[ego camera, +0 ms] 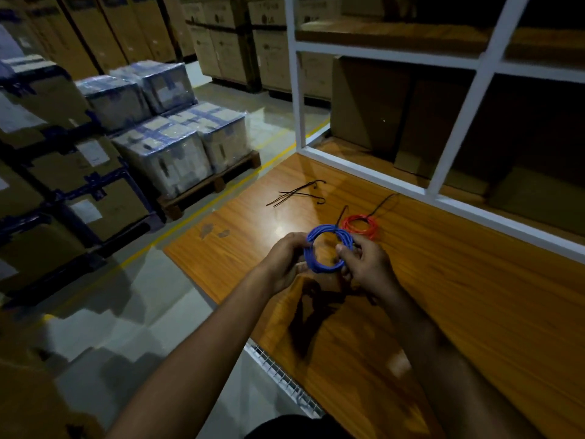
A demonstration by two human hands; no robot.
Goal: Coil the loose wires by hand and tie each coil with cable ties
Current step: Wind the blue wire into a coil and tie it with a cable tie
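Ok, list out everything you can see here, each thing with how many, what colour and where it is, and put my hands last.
blue wire coil: one, blue, held up over the tabletop between both hands
red wire coil: one, red, flat on the tabletop just beyond the blue one, with a dark tie sticking out
loose cable ties: a small bunch, black, on the tabletop farther back; count unclear
tabletop: one, orange-brown wood
shelf frame: one, white, behind the tabletop, brown boxes inside
wrapped cartons: several, plastic-wrapped, on a pallet on the floor to the left
stacked boxes: many, brown cardboard, along the back
left hand: grips the coil's left side
right hand: pinches the coil's right side
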